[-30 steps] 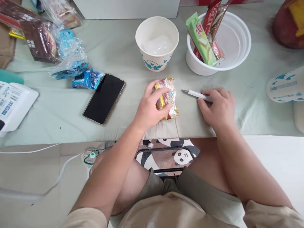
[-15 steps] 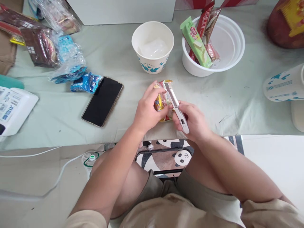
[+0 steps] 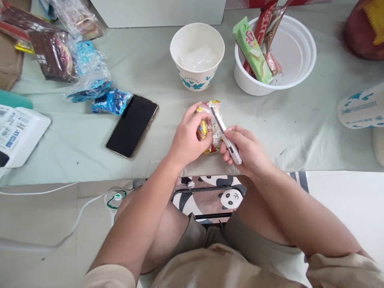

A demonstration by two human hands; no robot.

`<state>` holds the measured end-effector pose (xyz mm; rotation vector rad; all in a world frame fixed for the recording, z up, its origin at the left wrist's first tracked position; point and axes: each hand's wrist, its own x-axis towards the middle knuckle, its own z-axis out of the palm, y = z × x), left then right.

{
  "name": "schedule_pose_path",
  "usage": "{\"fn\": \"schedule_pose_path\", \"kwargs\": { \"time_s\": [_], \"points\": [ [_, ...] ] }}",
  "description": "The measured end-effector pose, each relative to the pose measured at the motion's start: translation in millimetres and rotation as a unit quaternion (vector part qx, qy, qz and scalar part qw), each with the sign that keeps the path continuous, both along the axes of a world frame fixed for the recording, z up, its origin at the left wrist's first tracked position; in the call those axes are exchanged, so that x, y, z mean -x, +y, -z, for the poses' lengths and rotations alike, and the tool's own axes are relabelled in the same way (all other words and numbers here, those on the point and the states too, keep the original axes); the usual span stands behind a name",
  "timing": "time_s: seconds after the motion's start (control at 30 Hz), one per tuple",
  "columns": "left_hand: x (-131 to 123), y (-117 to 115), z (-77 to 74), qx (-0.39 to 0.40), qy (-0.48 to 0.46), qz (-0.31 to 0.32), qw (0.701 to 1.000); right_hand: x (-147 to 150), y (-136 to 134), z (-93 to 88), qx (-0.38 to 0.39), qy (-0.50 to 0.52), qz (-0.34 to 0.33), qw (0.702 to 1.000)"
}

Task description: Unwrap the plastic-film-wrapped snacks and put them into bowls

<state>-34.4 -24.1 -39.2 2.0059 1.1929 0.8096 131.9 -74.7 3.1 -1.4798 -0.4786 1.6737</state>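
Observation:
My left hand (image 3: 192, 134) grips a small, shiny snack packet (image 3: 204, 129) in red, yellow and clear wrapping, near the table's front edge. Its fingers curl over the packet's left side and cover part of it. In my right hand (image 3: 246, 150) is a white utility knife (image 3: 230, 146), held between thumb and fingers. The knife's blade end points away from me and lies over the packet's right side. Whether the blade touches the wrapping I cannot tell.
Beyond my hands stand a patterned paper tub (image 3: 196, 72) and a white plastic bowl (image 3: 300, 76) with several wrapped snack bars. Left lie a phone (image 3: 132, 126), blue packets (image 3: 111, 101) and a white device (image 3: 27, 136). Another paper tub (image 3: 363, 106) lies at the right.
The knife has shifted slightly right and turned a little against the packet, and more of the packet's clear wrapping shows. My left hand keeps its hold. The view has shifted slightly.

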Motion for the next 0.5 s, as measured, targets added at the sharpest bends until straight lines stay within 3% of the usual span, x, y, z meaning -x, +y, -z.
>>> {"fn": "schedule_pose_path", "kwargs": {
  "time_s": [0.5],
  "points": [
    [11.1,13.6,20.7,-0.053,-0.038,-0.118,0.991,-7.0,-17.3,4.1,0.014,0.023,-0.124,0.992]
  ]
}}
